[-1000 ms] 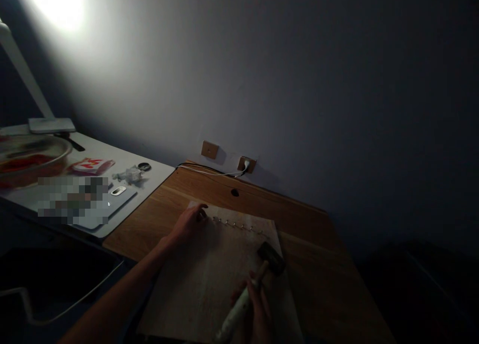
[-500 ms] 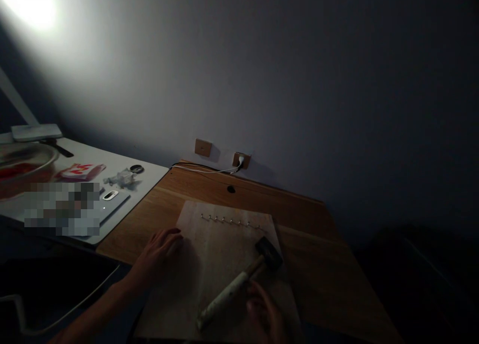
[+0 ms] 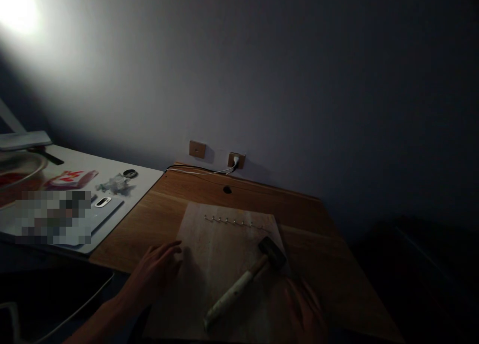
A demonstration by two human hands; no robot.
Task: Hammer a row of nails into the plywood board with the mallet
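Note:
A pale wooden board (image 3: pixel 209 254) lies on the brown desk (image 3: pixel 164 219), with a row of small nails (image 3: pixel 232 221) standing along its far edge. A hammer (image 3: pixel 245 281) with a dark head and pale handle lies loose on the board, head to the right. My left hand (image 3: pixel 155 271) rests at the board's left edge, fingers stretched out flat. My right hand (image 3: pixel 305 309) lies on the board's right edge beside the hammer, open and holding nothing.
A white table (image 3: pixel 123 184) adjoins the desk on the left, holding a bowl (image 3: pixel 17 167), a red-and-white packet (image 3: pixel 69 177) and small items. A white cable (image 3: pixel 202 172) runs to a wall socket (image 3: pixel 236 160). The room is dim, lit from the upper left.
My right hand set the hammer down on the board and moved off to the right. My left hand drew back from the nails to the board's left edge.

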